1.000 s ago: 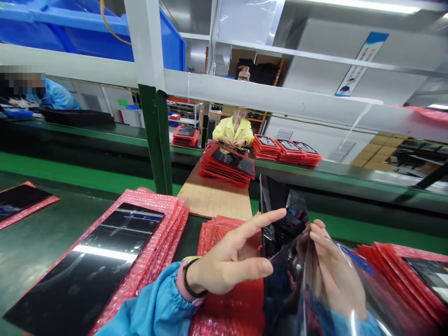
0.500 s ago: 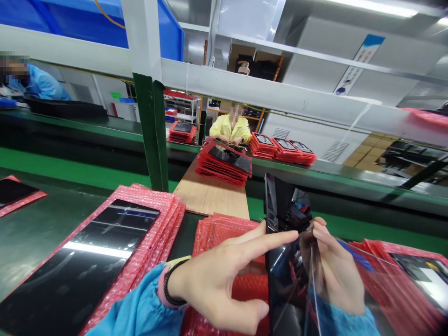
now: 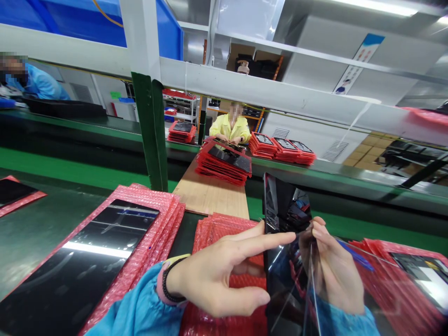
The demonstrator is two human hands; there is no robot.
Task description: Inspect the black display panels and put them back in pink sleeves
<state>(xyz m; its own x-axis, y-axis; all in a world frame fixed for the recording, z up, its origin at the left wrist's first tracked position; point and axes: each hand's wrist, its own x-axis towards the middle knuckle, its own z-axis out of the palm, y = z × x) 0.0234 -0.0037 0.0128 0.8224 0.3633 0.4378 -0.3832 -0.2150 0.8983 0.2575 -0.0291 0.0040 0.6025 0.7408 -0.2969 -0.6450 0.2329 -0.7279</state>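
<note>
My right hand (image 3: 336, 268) pinches the edge of a thin clear protective film (image 3: 311, 291) with a blue tab (image 3: 355, 255). The film lies against a glossy black glass panel (image 3: 283, 247), which stands nearly upright in front of me. My left hand (image 3: 217, 277) is at the panel's left edge, fingers spread, with the index tip on the panel near the film. Beneath it lies a stack of red bubble wrap bags (image 3: 224, 233). To the left, a black panel lies on a pink bubble bag (image 3: 80, 252). Another red-bagged panel (image 3: 409, 280) sits at the right.
The bags rest on a dark green workbench (image 3: 45, 219). Ahead are a wooden board (image 3: 210, 198) and several stacks of red-bagged panels (image 3: 224, 163). A co-worker in yellow (image 3: 231, 128) sits beyond, another in blue (image 3: 38, 84) at far left, behind a white-and-green frame (image 3: 150, 130).
The panel has turned more upright, and my left index finger has moved right to the film's edge. The view has shifted slightly. Almost nothing differs over the last half second.
</note>
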